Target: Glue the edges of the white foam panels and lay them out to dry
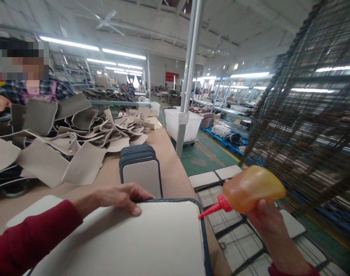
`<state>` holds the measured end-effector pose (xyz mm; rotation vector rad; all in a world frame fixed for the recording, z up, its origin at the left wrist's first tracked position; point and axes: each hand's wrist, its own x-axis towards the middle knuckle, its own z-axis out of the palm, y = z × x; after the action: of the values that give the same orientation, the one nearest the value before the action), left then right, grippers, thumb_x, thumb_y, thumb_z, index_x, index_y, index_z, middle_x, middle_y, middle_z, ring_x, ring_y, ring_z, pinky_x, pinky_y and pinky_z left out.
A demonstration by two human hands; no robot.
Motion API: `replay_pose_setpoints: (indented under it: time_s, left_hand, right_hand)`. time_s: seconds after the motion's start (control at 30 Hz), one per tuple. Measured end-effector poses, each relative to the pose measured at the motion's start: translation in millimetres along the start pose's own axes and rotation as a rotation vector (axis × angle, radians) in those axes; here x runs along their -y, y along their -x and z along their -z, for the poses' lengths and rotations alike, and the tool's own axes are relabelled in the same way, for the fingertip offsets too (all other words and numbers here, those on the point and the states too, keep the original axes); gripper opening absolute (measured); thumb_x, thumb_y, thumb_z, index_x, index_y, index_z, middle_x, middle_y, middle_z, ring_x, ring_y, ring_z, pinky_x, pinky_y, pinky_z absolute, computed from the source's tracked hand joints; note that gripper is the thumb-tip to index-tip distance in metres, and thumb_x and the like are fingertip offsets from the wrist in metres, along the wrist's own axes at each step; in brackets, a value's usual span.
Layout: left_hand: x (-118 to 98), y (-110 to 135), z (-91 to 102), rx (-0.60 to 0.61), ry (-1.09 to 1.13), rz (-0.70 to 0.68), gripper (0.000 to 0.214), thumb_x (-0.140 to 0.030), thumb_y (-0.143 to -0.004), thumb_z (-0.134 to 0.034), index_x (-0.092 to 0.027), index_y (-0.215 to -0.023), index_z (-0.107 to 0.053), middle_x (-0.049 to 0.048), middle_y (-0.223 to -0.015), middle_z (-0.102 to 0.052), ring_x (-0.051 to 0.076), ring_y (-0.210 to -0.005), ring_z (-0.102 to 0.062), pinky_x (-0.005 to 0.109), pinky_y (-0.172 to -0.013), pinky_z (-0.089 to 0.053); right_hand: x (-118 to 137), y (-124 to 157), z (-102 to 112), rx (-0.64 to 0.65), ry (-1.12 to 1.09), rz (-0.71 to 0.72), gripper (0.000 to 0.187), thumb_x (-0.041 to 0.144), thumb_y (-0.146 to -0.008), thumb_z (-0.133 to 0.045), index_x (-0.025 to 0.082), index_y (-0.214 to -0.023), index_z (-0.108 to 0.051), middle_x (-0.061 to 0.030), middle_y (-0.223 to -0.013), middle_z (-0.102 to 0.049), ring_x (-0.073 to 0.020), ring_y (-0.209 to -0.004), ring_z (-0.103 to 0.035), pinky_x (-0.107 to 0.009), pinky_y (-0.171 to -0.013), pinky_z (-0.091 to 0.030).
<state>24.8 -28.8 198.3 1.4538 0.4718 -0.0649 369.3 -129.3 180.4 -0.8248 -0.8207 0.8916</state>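
A large pale panel (140, 241) with rounded corners and a dark edge band lies before me on the table. My left hand (117, 199) grips its far edge, thumb on the pale face and fingers over the dark rim. My right hand (261, 214) is wrapped round a squeeze bottle (252, 188) of amber liquid, tilted with its red nozzle (213, 209) pointing down to the left. The nozzle tip meets the panel's right edge near the far corner. A thin yellowish line runs along the inside of the rim there.
A stack of smaller dark-edged panels (142, 168) stands on the table (163, 153) beyond. Grey and beige pieces (85, 161) are heaped at left, near a co-worker (31, 88). Right of the table are a wire rack (307, 115), a metal post (186, 84) and pale panels (229, 172) on a low mesh frame.
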Motion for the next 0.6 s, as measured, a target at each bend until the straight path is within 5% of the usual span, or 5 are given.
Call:
replay_pose_setpoints:
  time_s: [0.6]
  left_hand:
    - [1.7,3.2,6.1,0.002,0.040,0.015,0.041,-0.030,-0.073,-0.066,-0.016,-0.112,-0.062,0.0041,-0.104,-0.068,0.023,-0.091,-0.063,0.029,-0.084,-0.048]
  right_hand:
    - [-1.5,10.3,1.7,0.010,-0.031,-0.035,0.079,0.045,-0.044,-0.084,0.026,-0.116,-0.058,-0.0097,-0.114,-0.063,-0.0295,-0.094,-0.061,-0.047,-0.084,-0.049]
